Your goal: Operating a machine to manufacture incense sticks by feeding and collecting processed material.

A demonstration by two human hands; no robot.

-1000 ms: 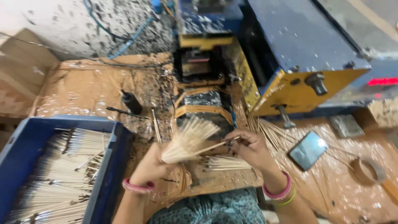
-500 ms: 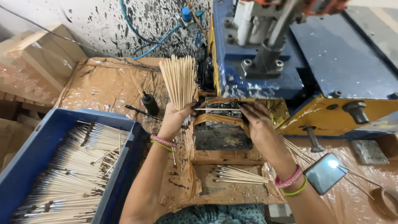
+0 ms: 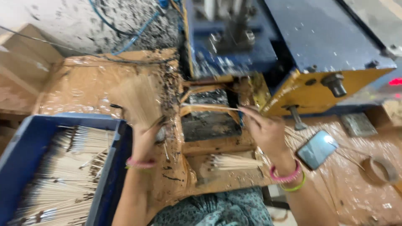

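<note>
My left hand (image 3: 145,140) grips a fanned bundle of thin bamboo sticks (image 3: 137,100), held upright just right of the blue crate. My right hand (image 3: 264,129) pinches a single thin stick (image 3: 211,108) that lies level and points left into the slot of the blue and yellow machine (image 3: 293,54). A small heap of loose sticks (image 3: 234,162) lies on the wooden ledge below my right hand. Both wrists wear pink bangles. The picture is blurred by motion.
A blue crate (image 3: 106,175) at the left holds several dark-tipped sticks. A phone (image 3: 317,149) lies on the plastic-covered bench right of my right hand, with a tape roll (image 3: 380,170) further right. A cardboard box (image 3: 21,71) stands at far left.
My left hand has dropped with the bundle toward the blue crate. My right hand has moved right and lower, still feeding one stick. The view has shifted and blurred.
</note>
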